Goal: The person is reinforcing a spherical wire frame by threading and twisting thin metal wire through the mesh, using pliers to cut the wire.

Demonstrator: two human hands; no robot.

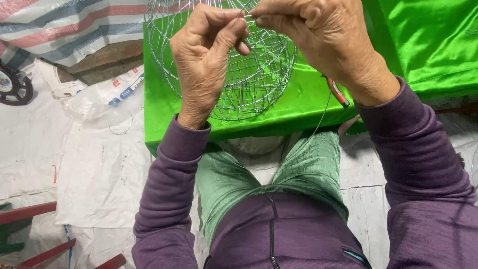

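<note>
Landmark: the wire cage (249, 79), a rounded mesh frame of thin silver wire, sitting on the bench (169, 114) under bright green cloth.

Far left of the cage: a dark wheel-like disc (14, 87) on the floor, partly out of frame. Striped tarp (64, 27) up and to the left of the cage. White plastic sheeting (94, 159) covers the floor left of and below the cage, with a crumpled plastic bag (107, 97) lying just beside the bench edge.

Left hand (206, 60): in front of the cage's left half, fingers closed narrow, thumb and forefinger pinched on the cage's wire near its top.

Right hand (318, 37): over the cage's upper right, fingertips pinched tight, nearly meeting the left fingertips at the same spot on the cage. A loose wire strand (326, 107) hangs down below this hand, right of the cage; which hand holds its upper end cannot be told.

Right of the cage, on the green cloth: red-handled pliers (337, 92), mostly hidden by the right wrist, untouched.

Below the cage: green trousers, purple sleeves.
</note>
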